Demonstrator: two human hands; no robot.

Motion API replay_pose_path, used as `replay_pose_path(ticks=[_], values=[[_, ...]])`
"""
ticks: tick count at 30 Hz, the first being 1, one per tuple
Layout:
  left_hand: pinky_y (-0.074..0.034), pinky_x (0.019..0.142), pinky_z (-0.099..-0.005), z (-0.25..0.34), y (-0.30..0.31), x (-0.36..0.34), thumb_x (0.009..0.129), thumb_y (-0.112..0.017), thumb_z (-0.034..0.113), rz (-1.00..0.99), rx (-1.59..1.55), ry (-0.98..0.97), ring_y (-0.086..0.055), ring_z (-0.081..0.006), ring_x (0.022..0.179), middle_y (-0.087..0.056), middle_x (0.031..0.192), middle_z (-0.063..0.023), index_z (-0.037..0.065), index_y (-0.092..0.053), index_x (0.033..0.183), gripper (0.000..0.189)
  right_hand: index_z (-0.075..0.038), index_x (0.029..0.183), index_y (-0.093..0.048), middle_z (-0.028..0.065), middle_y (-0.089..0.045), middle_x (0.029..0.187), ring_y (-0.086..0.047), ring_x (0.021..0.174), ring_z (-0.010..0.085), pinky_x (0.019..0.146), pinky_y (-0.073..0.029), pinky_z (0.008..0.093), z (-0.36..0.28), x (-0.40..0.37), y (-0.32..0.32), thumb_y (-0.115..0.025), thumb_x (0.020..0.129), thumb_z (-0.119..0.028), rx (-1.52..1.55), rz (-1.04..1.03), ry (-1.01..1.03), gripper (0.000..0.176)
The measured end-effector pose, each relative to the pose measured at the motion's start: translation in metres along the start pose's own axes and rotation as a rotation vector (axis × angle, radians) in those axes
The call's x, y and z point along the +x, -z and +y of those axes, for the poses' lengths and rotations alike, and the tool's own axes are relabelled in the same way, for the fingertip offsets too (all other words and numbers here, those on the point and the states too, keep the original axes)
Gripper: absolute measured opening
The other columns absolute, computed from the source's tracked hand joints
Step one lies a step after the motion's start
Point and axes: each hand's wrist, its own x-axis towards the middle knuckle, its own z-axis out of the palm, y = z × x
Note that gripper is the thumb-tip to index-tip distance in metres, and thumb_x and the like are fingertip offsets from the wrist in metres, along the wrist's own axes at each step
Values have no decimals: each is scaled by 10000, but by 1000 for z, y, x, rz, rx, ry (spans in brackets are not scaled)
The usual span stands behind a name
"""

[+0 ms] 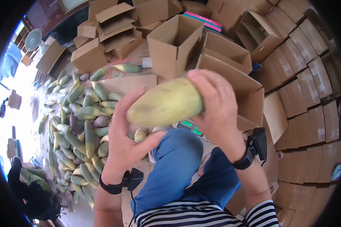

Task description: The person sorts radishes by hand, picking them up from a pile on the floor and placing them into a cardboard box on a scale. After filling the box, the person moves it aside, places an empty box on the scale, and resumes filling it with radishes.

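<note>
A large yellow-green radish-like vegetable (165, 103) is held up above the knees, lying nearly sideways. My right hand (216, 98) grips its right end, fingers over the top and thumb below. My left hand (127, 136) is around its left end, with fingers behind it and the thumb spread apart below. Beneath the vegetable, a scale with green lit digits (192, 127) shows in part. A big pile of similar green and white vegetables (81, 132) lies on the floor to the left.
Open cardboard boxes (174, 47) stand ahead, another (250, 102) beside my right hand. Stacked closed boxes (310, 125) line the right. A flat cardboard sheet (140, 81) lies ahead. A fan (33, 39) stands far left; a person in dark clothing (34, 193) is at lower left.
</note>
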Motion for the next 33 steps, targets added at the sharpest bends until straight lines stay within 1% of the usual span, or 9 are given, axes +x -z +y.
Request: replay_pose_path(ticks=[3,6,9,11,12,14,17,25,33], values=[[-463,957,-400,-79,17,-30,810,-752,247,-104,325,219,-581,-289,1137,-585,1247,-159,2,-529,1286,580,-97,1338,-479,150,-569,1180,-547,1102,357,943,-446,469,42,-5,24,-757,627,-11,-263,72,-64,768],[-483,925,-401,-206,37,-106,807,-742,306,-322,511,769,-611,-342,1064,-637,1095,-211,-15,-597,1130,478,-83,1313,-479,176,-573,1188,-550,1110,378,941,-451,471,97,-36,29,-763,671,-34,-361,-3,-276,704],[-485,930,-429,-277,42,-177,769,-763,323,-384,564,762,-594,-374,1094,-625,1119,-231,-22,-580,1161,553,-63,1295,-473,207,-578,1189,-543,1138,401,960,-448,460,157,-88,20,-785,691,-111,-260,-295,-569,682],[-485,941,-449,-306,40,-203,730,-780,333,-339,736,798,-572,-401,1128,-607,1143,-264,-32,-536,1200,643,-40,1289,-467,242,-596,1172,-560,1138,404,961,-457,435,189,-112,11,-805,675,-191,-50,-689,-835,717],[-485,941,-449,-326,38,-217,730,-780,333,-337,738,807,-572,-401,1128,-607,1143,-264,-32,-536,1200,643,-40,1289,-467,242,-596,1172,-560,1138,404,961,-457,435,203,-118,8,-805,675,-191,-43,-695,-833,717],[-488,940,-463,-349,33,-234,686,-800,348,-265,793,889,-562,-425,1121,-586,1154,-294,-40,-478,1235,745,-32,1283,-492,244,-616,1177,-583,1128,390,963,-464,415,225,-124,-1,-805,671,-263,-21,-1142,-821,725],[-495,931,-466,-357,23,-236,662,-800,347,-273,753,1024,-569,-434,1093,-578,1150,-303,-57,-448,1237,786,-35,1267,-531,227,-620,1214,-588,1139,377,967,-465,414,239,-132,-17,-808,675,-319,-52,-1468,-749,712],[-512,898,-455,-378,17,-249,638,-826,381,-205,708,1055,-605,-418,1048,-609,1100,-290,-83,-493,1147,765,-78,1283,-552,187,-623,1240,-578,1178,353,989,-459,430,237,-158,-38,-785,721,-337,-41,-1629,-763,661],[-548,771,-403,-375,14,-242,618,-876,428,-89,426,1136,-682,-322,908,-675,996,-223,-68,-547,1121,779,-87,1257,-584,192,-655,1166,-607,1122,368,959,-485,436,246,-164,-42,-692,821,-281,-132,-1400,-744,489]])
